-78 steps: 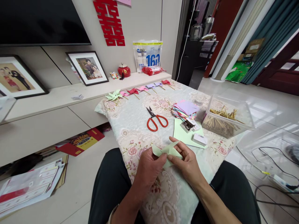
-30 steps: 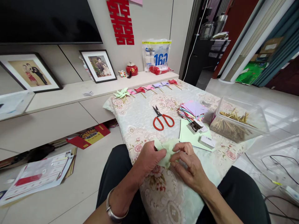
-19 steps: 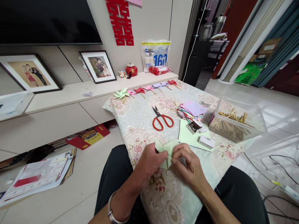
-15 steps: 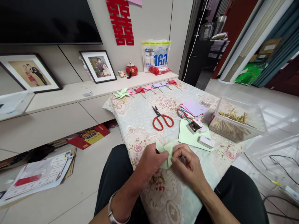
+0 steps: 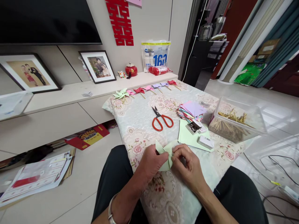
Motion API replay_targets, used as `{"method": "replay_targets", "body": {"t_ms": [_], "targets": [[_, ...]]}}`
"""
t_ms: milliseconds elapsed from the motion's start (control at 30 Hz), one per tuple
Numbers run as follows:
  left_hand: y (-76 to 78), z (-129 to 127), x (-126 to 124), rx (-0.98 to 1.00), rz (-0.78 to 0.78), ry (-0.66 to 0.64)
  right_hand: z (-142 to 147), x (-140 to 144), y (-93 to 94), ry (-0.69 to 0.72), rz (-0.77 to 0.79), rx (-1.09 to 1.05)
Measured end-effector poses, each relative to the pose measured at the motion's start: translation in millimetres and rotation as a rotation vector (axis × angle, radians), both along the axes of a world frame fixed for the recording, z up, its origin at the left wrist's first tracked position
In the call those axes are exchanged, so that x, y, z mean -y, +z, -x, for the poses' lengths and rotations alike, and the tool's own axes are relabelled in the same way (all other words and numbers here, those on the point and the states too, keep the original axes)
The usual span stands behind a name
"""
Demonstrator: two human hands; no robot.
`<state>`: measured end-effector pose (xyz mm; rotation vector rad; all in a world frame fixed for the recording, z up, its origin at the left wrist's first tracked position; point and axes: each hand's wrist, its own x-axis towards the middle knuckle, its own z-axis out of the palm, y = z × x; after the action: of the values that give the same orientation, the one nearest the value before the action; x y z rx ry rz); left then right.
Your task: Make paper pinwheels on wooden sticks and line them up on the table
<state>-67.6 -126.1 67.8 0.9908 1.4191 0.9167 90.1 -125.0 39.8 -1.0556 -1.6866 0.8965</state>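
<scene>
The tabletop [image 5: 140, 115] is spread with a floral cloth and drawn close over the lap, so everything is kept within arm's reach. To the right a clear tub of wooden sticks [image 5: 233, 123] is parked, well apart from the hands. Just left of it a stack of coloured paper squares [image 5: 191, 109] is piled, with a pale green sheet [image 5: 187, 137] laid flat below and two small boxes [image 5: 205, 142] set on it. Red scissors [image 5: 161, 119] are left mid-cloth, blades pointed away. Along the far edge a row of finished pinwheels [image 5: 140, 91] is lined up — out of the working zone. At the near edge the folded green paper [image 5: 166, 152] is pinched from both sides: the left hand [image 5: 151, 163] is closed on its left flap, the right hand [image 5: 189, 165] has its fingers [image 5: 175, 151] clamped on the centre fold — presumably so the folds are kept from springing open.
</scene>
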Motion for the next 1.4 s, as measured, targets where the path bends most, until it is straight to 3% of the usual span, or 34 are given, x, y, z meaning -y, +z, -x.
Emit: {"method": "replay_targets", "body": {"t_ms": [267,567,833,1400], "targets": [[-8.6,-0.4,0.6,0.148,0.004,-0.003,1.1,0.0,0.1,-0.019,-0.037,0.03],[11.3,-2.1,1.5,0.169,0.023,-0.006,3.8,-0.2,2.4,-0.029,-0.181,0.042],[-1.5,-1.9,1.1,0.174,0.036,0.003,3.8,0.8,2.3,-0.009,-0.231,0.062],[-8.6,-0.6,1.2,0.261,0.065,0.045,3.2,1.0,3.3,-0.011,-0.228,0.061]]}}
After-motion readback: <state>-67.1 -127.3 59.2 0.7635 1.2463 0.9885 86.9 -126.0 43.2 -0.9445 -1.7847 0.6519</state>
